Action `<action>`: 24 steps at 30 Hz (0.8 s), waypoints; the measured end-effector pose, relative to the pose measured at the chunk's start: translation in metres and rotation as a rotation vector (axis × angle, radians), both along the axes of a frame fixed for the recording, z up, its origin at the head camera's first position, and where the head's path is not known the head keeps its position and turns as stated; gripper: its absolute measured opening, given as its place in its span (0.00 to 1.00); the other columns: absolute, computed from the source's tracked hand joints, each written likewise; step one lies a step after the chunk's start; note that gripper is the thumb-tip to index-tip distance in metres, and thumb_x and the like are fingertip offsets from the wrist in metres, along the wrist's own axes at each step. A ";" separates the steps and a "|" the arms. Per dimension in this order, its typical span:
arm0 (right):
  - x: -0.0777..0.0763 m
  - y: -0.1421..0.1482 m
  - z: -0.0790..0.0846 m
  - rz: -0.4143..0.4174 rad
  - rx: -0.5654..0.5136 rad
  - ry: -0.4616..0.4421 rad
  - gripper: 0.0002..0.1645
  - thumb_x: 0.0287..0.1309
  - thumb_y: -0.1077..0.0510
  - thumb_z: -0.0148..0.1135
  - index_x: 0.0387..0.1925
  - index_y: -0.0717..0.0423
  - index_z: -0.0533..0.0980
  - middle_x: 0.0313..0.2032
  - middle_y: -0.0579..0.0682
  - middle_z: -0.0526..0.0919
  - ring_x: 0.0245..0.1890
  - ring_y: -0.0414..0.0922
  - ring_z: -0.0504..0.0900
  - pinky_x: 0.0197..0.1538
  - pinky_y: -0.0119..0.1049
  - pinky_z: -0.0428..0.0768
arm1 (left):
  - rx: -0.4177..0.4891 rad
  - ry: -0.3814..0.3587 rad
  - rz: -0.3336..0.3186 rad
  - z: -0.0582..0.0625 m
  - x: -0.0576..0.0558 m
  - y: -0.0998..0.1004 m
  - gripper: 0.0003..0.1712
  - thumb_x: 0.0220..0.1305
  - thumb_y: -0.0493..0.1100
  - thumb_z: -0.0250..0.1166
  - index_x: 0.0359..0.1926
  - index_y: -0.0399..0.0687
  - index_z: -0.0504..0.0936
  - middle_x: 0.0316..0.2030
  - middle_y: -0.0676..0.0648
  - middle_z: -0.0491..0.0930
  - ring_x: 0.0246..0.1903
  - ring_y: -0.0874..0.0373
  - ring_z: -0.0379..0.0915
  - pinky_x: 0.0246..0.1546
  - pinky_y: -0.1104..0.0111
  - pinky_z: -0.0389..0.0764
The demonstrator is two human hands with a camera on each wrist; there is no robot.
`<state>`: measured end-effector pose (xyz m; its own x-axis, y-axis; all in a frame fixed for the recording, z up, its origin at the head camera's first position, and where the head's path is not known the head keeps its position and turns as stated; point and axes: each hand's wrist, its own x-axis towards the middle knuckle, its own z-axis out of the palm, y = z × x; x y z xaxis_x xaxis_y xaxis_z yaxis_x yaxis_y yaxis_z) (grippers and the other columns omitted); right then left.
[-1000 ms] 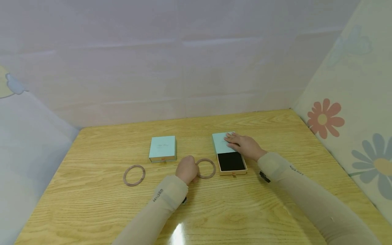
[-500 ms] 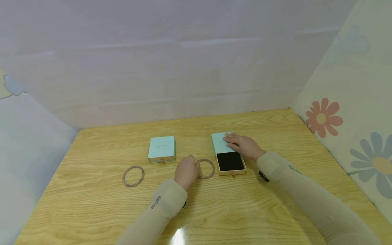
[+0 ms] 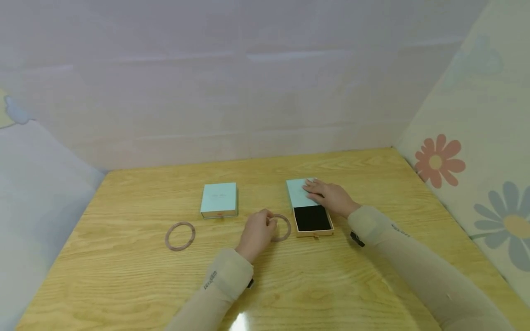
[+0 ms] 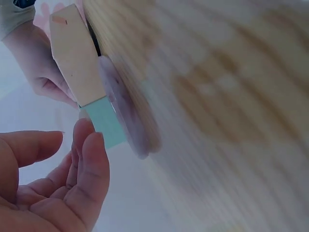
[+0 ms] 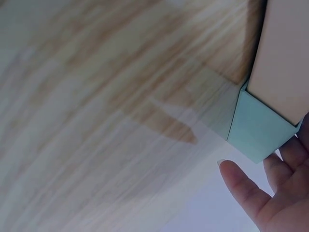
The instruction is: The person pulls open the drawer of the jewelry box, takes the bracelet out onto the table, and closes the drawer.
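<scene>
A pinkish-purple bangle (image 3: 289, 226) lies flat on the table beside the pulled-out drawer (image 3: 315, 233) of a light-blue jewelry box (image 3: 296, 193). My left hand (image 3: 256, 231) hovers at the bangle's left side and partly covers it in the head view. In the left wrist view, thumb and fingers (image 4: 91, 164) are loosely bent and apart, with a gap between them and the bangle (image 4: 126, 108). My right hand (image 3: 331, 197) rests on the box's sleeve with fingers extended; from the right wrist, its thumb (image 5: 241, 186) stands away from the box (image 5: 260, 125).
A second light-blue box (image 3: 219, 198), closed, stands left of the first. Another bangle (image 3: 177, 248) lies on the wooden table (image 3: 124, 276) at the left. Black padding (image 3: 312, 218) fills the drawer. A pale cloth wall (image 3: 248, 92) rises behind the table.
My left hand has turned and its fingers have moved over the bangle's left side, showing more of the fingertips. The bangle stays in place. My right hand keeps its position on the box.
</scene>
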<state>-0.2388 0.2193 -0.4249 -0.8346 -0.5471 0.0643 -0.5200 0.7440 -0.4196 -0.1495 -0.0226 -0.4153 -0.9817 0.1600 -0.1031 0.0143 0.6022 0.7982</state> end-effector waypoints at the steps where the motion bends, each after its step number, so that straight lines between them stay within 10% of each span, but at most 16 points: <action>1: 0.000 0.000 0.001 0.002 -0.001 0.000 0.25 0.70 0.58 0.54 0.63 0.66 0.69 0.65 0.62 0.66 0.67 0.61 0.62 0.65 0.59 0.63 | 0.015 -0.005 0.000 0.000 0.000 0.000 0.13 0.70 0.36 0.57 0.48 0.29 0.78 0.30 0.43 0.79 0.19 0.60 0.68 0.18 0.72 0.72; 17: 0.003 0.002 0.003 0.032 -0.056 0.034 0.26 0.71 0.53 0.52 0.63 0.65 0.70 0.64 0.63 0.68 0.66 0.61 0.63 0.63 0.59 0.65 | 0.215 -0.086 -0.009 0.007 0.007 0.010 0.10 0.68 0.35 0.57 0.36 0.31 0.82 0.21 0.46 0.77 0.20 0.58 0.72 0.21 0.72 0.70; 24: 0.004 0.000 0.004 0.028 -0.062 -0.009 0.26 0.71 0.54 0.53 0.64 0.66 0.69 0.65 0.64 0.66 0.67 0.63 0.61 0.65 0.60 0.61 | 0.294 -0.057 -0.071 0.004 0.011 0.017 0.21 0.66 0.31 0.54 0.14 0.35 0.72 0.27 0.46 0.77 0.25 0.53 0.73 0.29 0.70 0.73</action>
